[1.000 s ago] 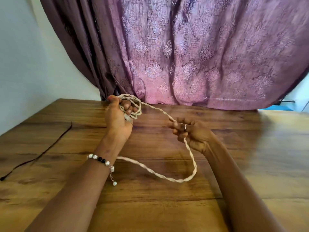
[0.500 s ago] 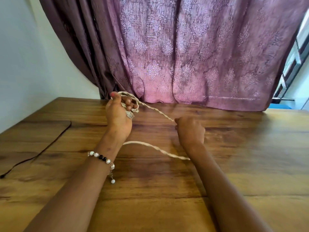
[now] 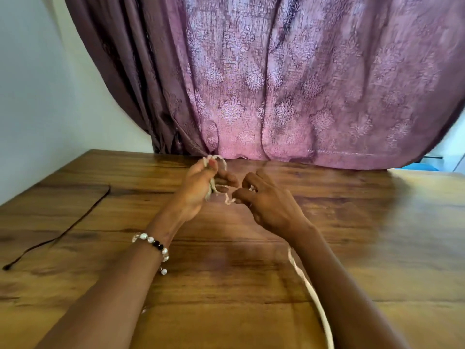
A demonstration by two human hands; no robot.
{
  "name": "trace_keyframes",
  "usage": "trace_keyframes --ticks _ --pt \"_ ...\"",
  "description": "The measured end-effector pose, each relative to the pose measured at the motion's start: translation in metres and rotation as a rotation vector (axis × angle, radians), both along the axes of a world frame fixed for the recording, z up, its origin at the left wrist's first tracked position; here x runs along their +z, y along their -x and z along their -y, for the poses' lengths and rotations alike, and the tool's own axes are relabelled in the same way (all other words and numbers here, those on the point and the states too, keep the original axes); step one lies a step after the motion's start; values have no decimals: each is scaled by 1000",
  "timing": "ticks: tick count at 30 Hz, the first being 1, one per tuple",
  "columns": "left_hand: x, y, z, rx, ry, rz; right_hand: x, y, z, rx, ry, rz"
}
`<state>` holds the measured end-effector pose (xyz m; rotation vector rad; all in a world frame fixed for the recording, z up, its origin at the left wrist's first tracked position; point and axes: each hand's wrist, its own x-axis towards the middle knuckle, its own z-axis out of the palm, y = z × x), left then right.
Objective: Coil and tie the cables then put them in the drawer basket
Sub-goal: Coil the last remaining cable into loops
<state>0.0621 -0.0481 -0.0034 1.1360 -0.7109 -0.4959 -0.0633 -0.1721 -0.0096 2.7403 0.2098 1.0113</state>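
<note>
My left hand (image 3: 198, 187) grips the coil of the cord (image 3: 313, 293) above the counter (image 3: 377, 235) while my right hand (image 3: 264, 200) pinches the strand beside it, so I should keep each wrap snug and let the loose tail feed freely.

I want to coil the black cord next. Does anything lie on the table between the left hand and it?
Nothing visible does. The black cord lies on bare wooden table left of the left hand, which grips the white cable.
</note>
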Motion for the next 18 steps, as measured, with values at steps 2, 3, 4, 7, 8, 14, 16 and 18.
trace_keyframes --ticks 2,3,4,7,8,14,16,18 --pt "-2 9 1 -39 -89 25 0 -5 -2 76 -132 74" --pt "-3 13 2 -70 -133 62 0 -7 1 110 -216 108" --pt "-5 16 3 -115 -170 99 0 -7 4 131 -300 146" --pt "-10 16 7 -279 -185 75 1 -5 15 109 -484 294" --pt "-10 14 7 -348 -168 28 1 -4 19 96 -541 327" --pt "-5 17 6 -477 -69 -197 -5 -9 17 84 -1157 199" --pt "-4 16 5 -452 -33 -256 -8 -11 12 109 -1334 134" --pt "-4 10 3 -436 -4 -316 -9 -14 10 177 -1335 79"
